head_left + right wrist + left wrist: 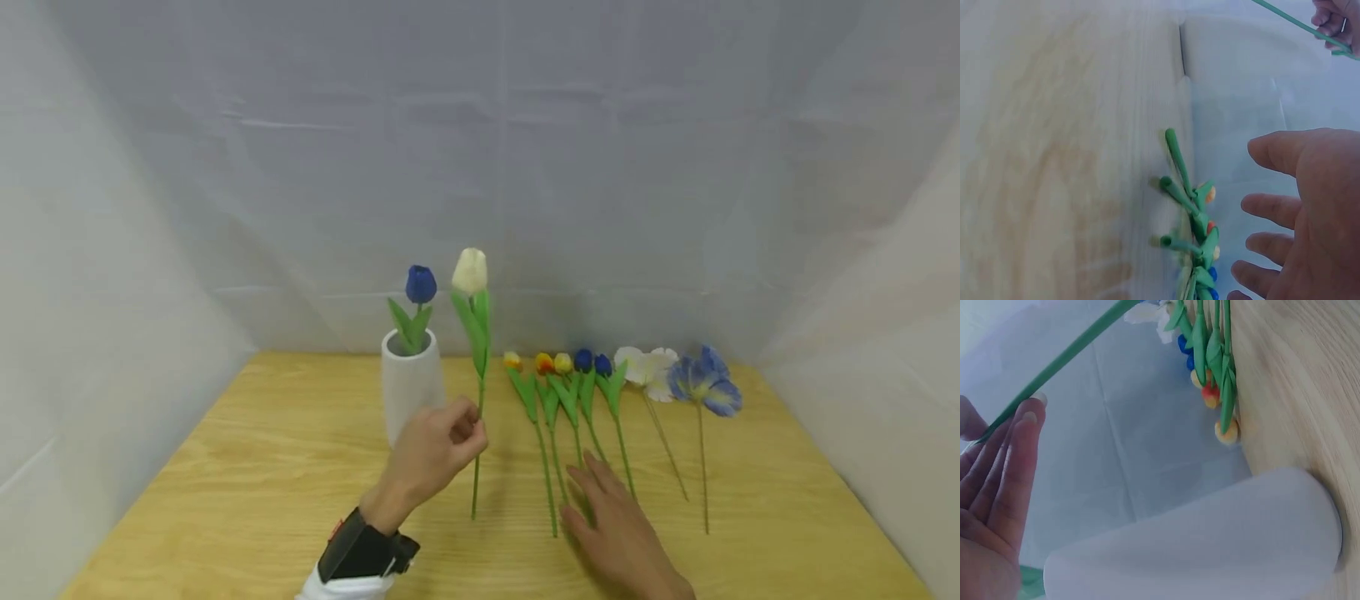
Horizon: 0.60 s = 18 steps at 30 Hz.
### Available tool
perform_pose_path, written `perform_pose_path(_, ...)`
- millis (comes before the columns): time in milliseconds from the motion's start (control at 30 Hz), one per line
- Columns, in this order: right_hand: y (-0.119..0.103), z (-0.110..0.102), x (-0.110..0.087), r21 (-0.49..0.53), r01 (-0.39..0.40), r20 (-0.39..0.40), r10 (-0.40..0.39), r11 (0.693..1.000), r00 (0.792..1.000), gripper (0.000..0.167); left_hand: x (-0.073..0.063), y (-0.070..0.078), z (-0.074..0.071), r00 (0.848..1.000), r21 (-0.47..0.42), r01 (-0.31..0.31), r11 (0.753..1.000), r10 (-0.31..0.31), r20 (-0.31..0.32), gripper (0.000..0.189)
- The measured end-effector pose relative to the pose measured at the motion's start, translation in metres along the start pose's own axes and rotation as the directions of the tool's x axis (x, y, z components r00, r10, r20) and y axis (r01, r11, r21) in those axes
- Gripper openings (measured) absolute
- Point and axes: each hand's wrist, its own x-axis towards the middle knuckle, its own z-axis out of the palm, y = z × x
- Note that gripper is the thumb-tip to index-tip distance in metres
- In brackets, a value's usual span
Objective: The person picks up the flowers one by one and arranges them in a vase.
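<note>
My left hand (438, 446) pinches the green stem of a white tulip (470, 272), which stands upright just right of a white vase (412, 392). In the left wrist view, the stem (1063, 359) passes between thumb and fingertips. A blue tulip (421, 285) with green leaves is in the vase. My right hand (618, 525) has its fingers spread over the lower stems of several tulips lying on the table. The right wrist view shows these fingers (1272, 210) apart and holding nothing, with stem ends (1175, 150) beyond them.
On the wooden table (262, 475) lie an orange-red tulip (544, 363), yellow ones, and dark blue ones (583, 360) side by side. Farther right are a white flower (648, 371) and a light blue flower (705, 383). A pale curtain (502, 167) hangs behind.
</note>
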Motion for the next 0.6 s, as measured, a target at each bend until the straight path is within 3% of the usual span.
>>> perform_pose_path(367, -0.008, 0.005, 0.001, -0.030, 0.051, -0.009, -0.052, 0.998, 0.999, 0.054, -0.018, -0.012, -0.027, 0.991, -0.025, -0.030, 0.999, 0.026, -0.135, 0.013)
perform_pose_path(500, -0.010, 0.006, 0.003, -0.035, 0.061, -0.012, -0.062, 0.997, 0.998, 0.052, -0.018, -0.013, -0.038, 0.976, 0.004, -0.065, 0.998, 0.065, -0.209, 0.010)
perform_pose_path(600, -0.011, 0.007, 0.003, -0.033, 0.058, -0.008, -0.058, 0.998, 0.998, 0.051, -0.016, -0.014, -0.045, 0.954, 0.023, -0.096, 0.995, 0.098, -0.282, 0.008)
